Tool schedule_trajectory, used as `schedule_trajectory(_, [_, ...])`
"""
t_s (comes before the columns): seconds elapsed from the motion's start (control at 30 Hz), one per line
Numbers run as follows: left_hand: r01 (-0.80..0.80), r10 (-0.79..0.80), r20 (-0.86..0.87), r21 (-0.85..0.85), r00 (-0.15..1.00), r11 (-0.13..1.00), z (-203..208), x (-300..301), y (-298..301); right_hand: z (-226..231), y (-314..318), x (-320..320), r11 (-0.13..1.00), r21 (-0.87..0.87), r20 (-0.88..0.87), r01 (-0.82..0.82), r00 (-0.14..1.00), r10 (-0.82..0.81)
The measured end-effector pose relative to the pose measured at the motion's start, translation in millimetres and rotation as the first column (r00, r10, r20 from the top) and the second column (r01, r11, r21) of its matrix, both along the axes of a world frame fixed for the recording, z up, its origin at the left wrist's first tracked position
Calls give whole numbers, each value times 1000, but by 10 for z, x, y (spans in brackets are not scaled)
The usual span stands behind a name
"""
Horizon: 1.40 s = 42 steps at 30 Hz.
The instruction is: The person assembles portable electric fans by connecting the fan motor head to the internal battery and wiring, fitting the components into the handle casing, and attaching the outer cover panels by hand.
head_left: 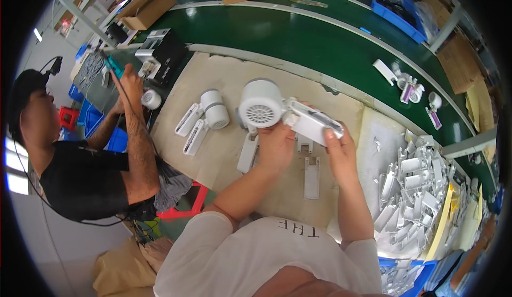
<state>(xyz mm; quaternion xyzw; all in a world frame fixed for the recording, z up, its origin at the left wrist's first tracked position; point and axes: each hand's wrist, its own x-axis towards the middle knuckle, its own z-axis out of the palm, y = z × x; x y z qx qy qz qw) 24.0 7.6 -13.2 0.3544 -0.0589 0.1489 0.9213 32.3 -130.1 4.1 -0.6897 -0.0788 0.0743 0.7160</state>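
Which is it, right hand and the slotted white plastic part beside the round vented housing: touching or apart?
Touching. The head view shows the right hand gripping the slotted white plastic part, thumb on its right end.

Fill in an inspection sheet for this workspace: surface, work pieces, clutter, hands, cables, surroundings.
Surface: pale worktop, white pieces lying on it.
Work pieces: round grilled unit joined to a long white arm, in hand; second round unit lies to their left.
Clutter: heap of white parts at right.
Hands: left hand holds the grilled unit; right hand has its fingers on the arm.
Cables: dark cable near the co-worker's forearm.
Surroundings: co-worker at left; green belt beyond.
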Motion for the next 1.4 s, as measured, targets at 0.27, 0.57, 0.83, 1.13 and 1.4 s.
schedule_trajectory(0.27, [72, -69, 60, -66, 996, 995, 344, -65, 75, -67, 31, 35, 986, 2, 659, 167, 741, -127])
schedule_trajectory(0.57, [-20, 252, 158, 880, 955, -474, 170, -726, 1694, -188, -107, 308, 875, -420, 256, -239, 894, 367])
schedule_trajectory(0.83, [119, 338, 51, 878, 940, -463, -245, -519, 2385, -479, -333, 859, 873, -408, 153, -267, 923, 354])
schedule_trajectory(1.13, [27, 471, 244, 867, 847, -497, -384, 287, 2934, -876, -1118, 2050, 666, -634, 530, 394, 848, 3])
schedule_trajectory(1.4, [150, 530, 245, 790, 812, -594, -466, 368, 3391, -955, -1016, 3123, -29, -931, 365, 365, 931, 10])
